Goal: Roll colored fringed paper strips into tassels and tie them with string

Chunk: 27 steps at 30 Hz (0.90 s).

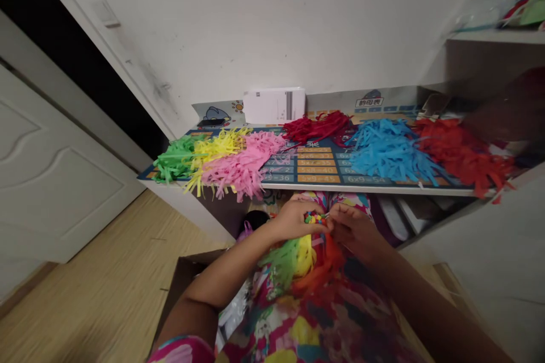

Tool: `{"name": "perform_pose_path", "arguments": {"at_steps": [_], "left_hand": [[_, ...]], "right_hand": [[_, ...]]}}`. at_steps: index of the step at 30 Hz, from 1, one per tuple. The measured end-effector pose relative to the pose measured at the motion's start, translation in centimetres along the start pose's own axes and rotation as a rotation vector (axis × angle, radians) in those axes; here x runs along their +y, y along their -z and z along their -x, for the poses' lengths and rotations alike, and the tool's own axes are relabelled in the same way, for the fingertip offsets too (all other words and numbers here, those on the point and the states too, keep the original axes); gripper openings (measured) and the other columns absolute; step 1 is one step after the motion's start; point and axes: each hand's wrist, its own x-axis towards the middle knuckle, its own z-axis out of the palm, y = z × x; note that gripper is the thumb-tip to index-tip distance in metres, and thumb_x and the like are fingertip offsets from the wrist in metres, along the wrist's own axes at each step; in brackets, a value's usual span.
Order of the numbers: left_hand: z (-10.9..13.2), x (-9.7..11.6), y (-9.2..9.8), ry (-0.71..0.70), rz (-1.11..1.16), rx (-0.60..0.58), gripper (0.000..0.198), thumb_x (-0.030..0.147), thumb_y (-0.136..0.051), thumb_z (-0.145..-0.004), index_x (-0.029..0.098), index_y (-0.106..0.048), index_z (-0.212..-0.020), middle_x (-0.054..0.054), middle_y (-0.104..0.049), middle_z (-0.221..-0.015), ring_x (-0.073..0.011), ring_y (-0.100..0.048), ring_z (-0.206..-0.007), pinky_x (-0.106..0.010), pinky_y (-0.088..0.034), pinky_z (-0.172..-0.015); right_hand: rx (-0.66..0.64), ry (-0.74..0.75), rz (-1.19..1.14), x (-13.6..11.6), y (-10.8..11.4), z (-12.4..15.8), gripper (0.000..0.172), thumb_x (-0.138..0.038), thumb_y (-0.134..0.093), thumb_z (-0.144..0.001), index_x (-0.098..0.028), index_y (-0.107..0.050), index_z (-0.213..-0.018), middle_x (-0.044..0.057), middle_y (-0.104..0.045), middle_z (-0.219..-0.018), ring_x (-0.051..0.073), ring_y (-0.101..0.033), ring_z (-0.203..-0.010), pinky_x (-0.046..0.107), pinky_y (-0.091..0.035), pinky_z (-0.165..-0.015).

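Over my lap, my left hand is closed around the top of a bunch of paper-strip tassels. Small multicoloured bits, perhaps beads or folded strip ends, show between its fingers and thumb. Below it hang a green tassel, a yellow tassel and an orange-red tassel. My right hand touches the right end of this bunch, fingertips pinched together above the orange-red tassel. What exactly those fingertips grip is too small to tell.
On the desk lie bundles of cut strips: green, yellow, pink, dark red, blue and red. A white box stands against the wall. A cardboard box is beside my left arm.
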Motion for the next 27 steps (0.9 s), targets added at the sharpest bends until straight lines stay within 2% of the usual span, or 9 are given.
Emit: {"name": "perform_pose_path", "arguments": {"at_steps": [2,5,8,11,14,16,20,23,27], "left_hand": [[0.0,-0.4,-0.6,-0.012,0.088,0.014,0.036,0.054,-0.076,-0.077,0.019,-0.069,-0.086,-0.003,-0.072,-0.086,-0.0184,-0.063,-0.084,-0.034,-0.041,-0.094],[0.1,-0.6,-1.6,0.004,0.238,0.045,0.049,0.061,-0.083,-0.065,0.017,-0.065,-0.080,-0.005,-0.067,-0.083,-0.0181,-0.058,-0.079,-0.029,-0.043,-0.077],[0.2,-0.7,-2.4,0.150,0.454,0.131,0.056,0.064,-0.083,-0.060,0.018,-0.053,-0.069,0.001,-0.059,-0.071,-0.0125,-0.052,-0.066,-0.024,-0.040,-0.065],[0.5,-0.7,-2.2,0.261,0.620,0.164,0.056,0.064,-0.080,-0.066,0.019,-0.047,-0.074,0.003,-0.060,-0.070,-0.0102,-0.052,-0.060,-0.023,-0.042,-0.063],[0.7,-0.1,-0.3,0.203,0.608,0.022,0.048,0.060,-0.072,-0.078,0.019,-0.054,-0.094,0.001,-0.066,-0.073,-0.0130,-0.060,-0.064,-0.027,-0.048,-0.070],[0.7,0.6,1.6,0.177,0.495,-0.101,0.045,0.060,-0.062,-0.086,0.017,-0.058,-0.102,0.000,-0.066,-0.070,-0.0134,-0.060,-0.061,-0.027,-0.049,-0.068],[0.4,1.8,6.4,0.117,0.118,-0.223,0.049,0.057,-0.047,-0.095,0.015,-0.067,-0.083,-0.002,-0.064,-0.066,-0.0134,-0.058,-0.063,-0.025,-0.047,-0.069],[1.4,1.6,10.4,0.112,-0.114,-0.176,0.051,0.058,-0.045,-0.096,0.017,-0.067,-0.075,-0.004,-0.067,-0.072,-0.0158,-0.061,-0.072,-0.027,-0.048,-0.076],[5.4,-1.2,15.5,0.313,-0.322,-0.084,0.060,0.071,-0.042,-0.090,0.019,-0.061,-0.066,0.003,-0.062,-0.063,-0.0125,-0.055,-0.061,-0.022,-0.047,-0.063]], "right_hand": [[0.004,0.022,-0.049,0.4,0.0,-0.4,0.039,-0.049,-0.081,-0.072,-0.018,-0.058,-0.067,-0.006,-0.046,-0.046,0.003,-0.019,-0.036,0.020,-0.012,-0.037],[0.023,0.069,-0.107,1.0,-0.2,-0.6,0.039,-0.049,-0.081,-0.072,-0.018,-0.059,-0.067,-0.005,-0.053,-0.053,0.002,-0.018,-0.038,0.020,-0.014,-0.038],[0.036,0.105,-0.135,1.3,-0.4,-0.7,0.039,-0.049,-0.082,-0.071,-0.018,-0.059,-0.066,-0.004,-0.055,-0.058,0.002,-0.020,-0.041,0.020,-0.019,-0.039],[0.042,0.112,-0.121,1.2,-0.3,-0.8,0.039,-0.051,-0.081,-0.072,-0.019,-0.058,-0.067,-0.004,-0.057,-0.063,0.003,-0.020,-0.042,0.021,-0.028,-0.043],[0.059,0.112,-0.119,0.9,-0.4,-0.9,0.039,-0.050,-0.081,-0.072,-0.021,-0.056,-0.067,-0.004,-0.054,-0.061,0.004,-0.020,-0.043,0.023,-0.034,-0.047],[0.056,0.117,-0.115,0.7,-0.6,-1.0,0.039,-0.048,-0.082,-0.071,-0.021,-0.054,-0.067,-0.004,-0.053,-0.060,0.005,-0.021,-0.044,0.022,-0.030,-0.045],[0.031,0.144,-0.027,0.0,0.0,-1.0,0.043,-0.051,-0.080,-0.071,-0.020,-0.051,-0.066,-0.006,-0.046,-0.054,0.004,-0.022,-0.042,0.022,-0.019,-0.042],[0.105,0.146,0.030,-1.4,4.3,0.6,0.042,-0.048,-0.085,-0.065,-0.019,-0.055,-0.063,-0.008,-0.039,-0.047,0.004,-0.026,-0.041,0.022,-0.018,-0.043],[0.377,0.182,0.095,-4.2,16.0,8.3,0.033,-0.035,-0.089,-0.061,-0.015,-0.063,-0.063,-0.005,-0.047,-0.048,0.004,-0.032,-0.043,0.024,-0.015,-0.044]]}}
